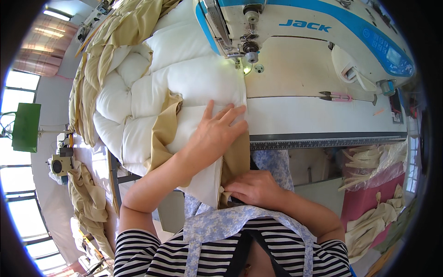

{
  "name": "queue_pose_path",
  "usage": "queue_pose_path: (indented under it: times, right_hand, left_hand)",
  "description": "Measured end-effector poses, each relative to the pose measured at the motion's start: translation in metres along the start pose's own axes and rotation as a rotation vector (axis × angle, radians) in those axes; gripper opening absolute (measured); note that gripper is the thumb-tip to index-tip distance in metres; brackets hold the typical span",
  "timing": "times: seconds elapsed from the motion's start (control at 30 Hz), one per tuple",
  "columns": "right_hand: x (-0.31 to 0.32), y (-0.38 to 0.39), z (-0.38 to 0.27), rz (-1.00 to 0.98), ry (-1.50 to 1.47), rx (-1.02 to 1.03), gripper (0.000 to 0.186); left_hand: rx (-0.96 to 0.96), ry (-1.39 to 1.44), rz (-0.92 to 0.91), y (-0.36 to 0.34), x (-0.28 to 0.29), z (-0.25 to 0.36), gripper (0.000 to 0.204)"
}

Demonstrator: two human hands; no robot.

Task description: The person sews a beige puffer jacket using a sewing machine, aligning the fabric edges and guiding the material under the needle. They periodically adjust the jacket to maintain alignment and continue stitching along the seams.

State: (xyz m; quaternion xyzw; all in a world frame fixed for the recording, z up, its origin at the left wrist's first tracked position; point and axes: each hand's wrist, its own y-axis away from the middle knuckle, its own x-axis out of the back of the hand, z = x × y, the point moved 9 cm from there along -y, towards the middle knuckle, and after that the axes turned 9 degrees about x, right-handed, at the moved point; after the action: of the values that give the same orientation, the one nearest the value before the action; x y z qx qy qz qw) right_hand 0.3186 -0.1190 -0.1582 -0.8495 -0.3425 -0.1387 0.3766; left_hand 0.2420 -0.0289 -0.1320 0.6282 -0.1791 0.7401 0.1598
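A white, quilted padded piece with khaki cloth along its far left side lies across the sewing table. Its right edge runs up to the presser foot of a white and blue sewing machine. My left hand rests on the padding close to that edge, fingers spread and slightly bent. Below it, a khaki fabric strip hangs past the table's front edge. Nearer my body, my right hand has its fingers closed on the lower end of this khaki fabric. The right fingertips are partly hidden by folds.
Pink-handled thread snips lie on the machine table, right of the padding. A dark ruler strip lines its front edge. To the right, cream fabric strips sit in clear plastic. Khaki garments are piled at left.
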Motion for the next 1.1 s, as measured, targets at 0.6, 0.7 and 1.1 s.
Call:
queue_pose_path:
  times: [0.6,0.7,1.1]
  right_hand:
    - [0.028,-0.037,0.035,0.036,0.046,-0.082,0.015]
    - [0.034,-0.052,0.043,0.042,0.045,-0.069,0.013]
    - [0.015,-0.027,0.012,-0.041,0.066,0.14,0.023]
  left_hand:
    - [-0.014,-0.024,0.14,-0.044,-0.009,-0.042,0.006]
    - [-0.031,0.031,0.163,-0.058,-0.007,-0.056,0.009]
    - [0.394,0.023,-0.12,-0.003,-0.001,-0.034,0.017]
